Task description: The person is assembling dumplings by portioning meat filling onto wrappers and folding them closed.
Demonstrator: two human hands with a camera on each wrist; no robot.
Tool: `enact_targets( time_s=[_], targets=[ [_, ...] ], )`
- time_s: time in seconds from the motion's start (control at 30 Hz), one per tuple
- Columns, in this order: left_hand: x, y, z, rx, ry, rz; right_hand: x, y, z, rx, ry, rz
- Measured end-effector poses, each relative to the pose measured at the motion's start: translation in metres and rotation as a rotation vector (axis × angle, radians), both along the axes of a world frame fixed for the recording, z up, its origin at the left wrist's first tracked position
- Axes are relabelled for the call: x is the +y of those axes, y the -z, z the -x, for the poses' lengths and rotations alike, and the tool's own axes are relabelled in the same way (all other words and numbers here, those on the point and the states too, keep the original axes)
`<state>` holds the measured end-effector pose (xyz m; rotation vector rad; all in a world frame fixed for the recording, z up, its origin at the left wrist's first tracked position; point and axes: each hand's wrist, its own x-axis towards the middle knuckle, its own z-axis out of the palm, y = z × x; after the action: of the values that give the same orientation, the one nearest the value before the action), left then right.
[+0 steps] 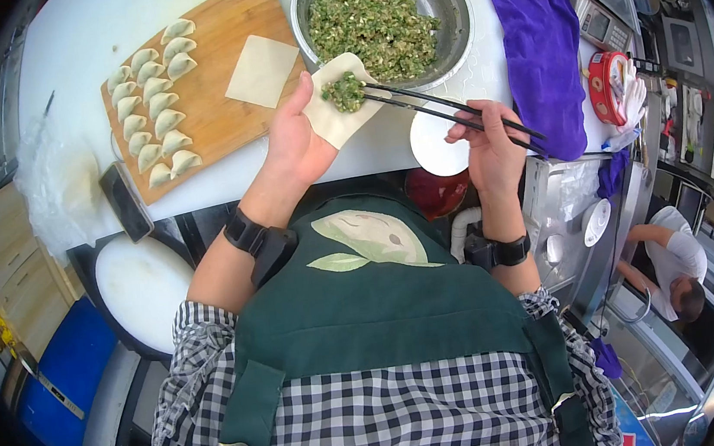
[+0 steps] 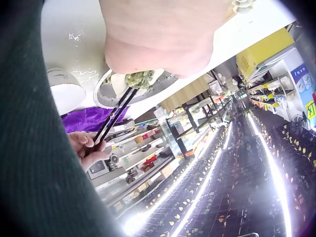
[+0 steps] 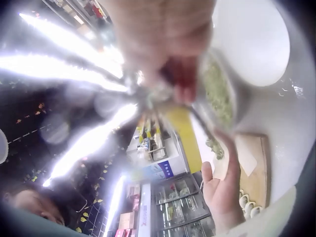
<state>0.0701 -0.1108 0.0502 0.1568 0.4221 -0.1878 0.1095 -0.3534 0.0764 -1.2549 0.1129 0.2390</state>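
Note:
My left hand (image 1: 301,146) carries a thin dough wrapper (image 1: 331,124) across its fingers, palm up, with the thumb standing off to the side. A lump of green minced filling (image 1: 344,95) sits on that wrapper. In my right hand (image 1: 495,149) I grip a pair of black chopsticks (image 1: 422,98), whose tips touch the lump. Just beyond stands a metal bowl (image 1: 452,34) with more filling (image 1: 367,26). A wooden board (image 1: 223,28) at the left bears one flat square wrapper (image 1: 261,70) and rows of folded dumplings (image 1: 160,102).
A white dish (image 1: 437,143) lies near the table's front edge, below the bowl. Rightward are a purple cloth (image 1: 540,56), a scale (image 1: 601,23) and a red tin (image 1: 607,90). A plastic bag (image 1: 65,193) and a dark slab (image 1: 126,202) lie left. Another person (image 1: 677,250) is at right.

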Motion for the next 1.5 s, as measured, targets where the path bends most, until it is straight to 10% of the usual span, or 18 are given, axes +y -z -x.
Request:
enact_targets(
  time_s=[0.47,0.87,1.2,1.27,1.5],
  targets=[
    [0.009,-0.002,0.001,-0.087,0.003,0.058,-0.009,-0.025,-0.007,-0.211,-0.010,-0.051],
    [0.018,-0.013,0.021,-0.049,0.065,-0.052,0.061,0.042,-0.043,-1.093,-0.514,1.005],
    [0.017,-0.007,0.031,-0.135,0.141,-0.018,-0.021,0.030,0.033,-0.663,-0.212,1.064],
    [0.014,-0.013,0.029,-0.148,0.179,0.051,-0.027,0.035,0.046,-0.756,-0.357,1.448],
    [0.001,-0.025,0.021,-0.134,0.238,0.039,-0.022,0.048,0.055,-0.662,-0.422,1.584]
  ],
)
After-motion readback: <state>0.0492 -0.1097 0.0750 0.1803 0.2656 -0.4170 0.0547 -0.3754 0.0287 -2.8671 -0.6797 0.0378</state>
